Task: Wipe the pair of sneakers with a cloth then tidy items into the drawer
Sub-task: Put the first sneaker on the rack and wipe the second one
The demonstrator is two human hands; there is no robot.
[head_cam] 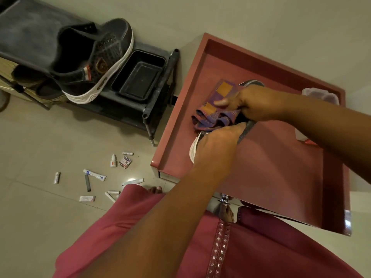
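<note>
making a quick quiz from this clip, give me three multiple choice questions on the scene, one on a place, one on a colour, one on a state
1. Where is the second sneaker?
A. on the black shoe rack
B. on the floor tiles
C. inside the black tray

2. What colour is the cloth?
A. plain white
B. purple with orange patches
C. green

3. What are the hands doing?
A. both hang idle
B. the left hand grips the sneaker, the right hand holds the cloth on it
C. both lift the black tray

Answers:
1 A: it rests on the rack beside the black tray.
2 B: purple fabric with orange squares shows by the right hand.
3 B: the left hand curls round the sneaker on the red table, and the right hand bunches the cloth against it.
</note>
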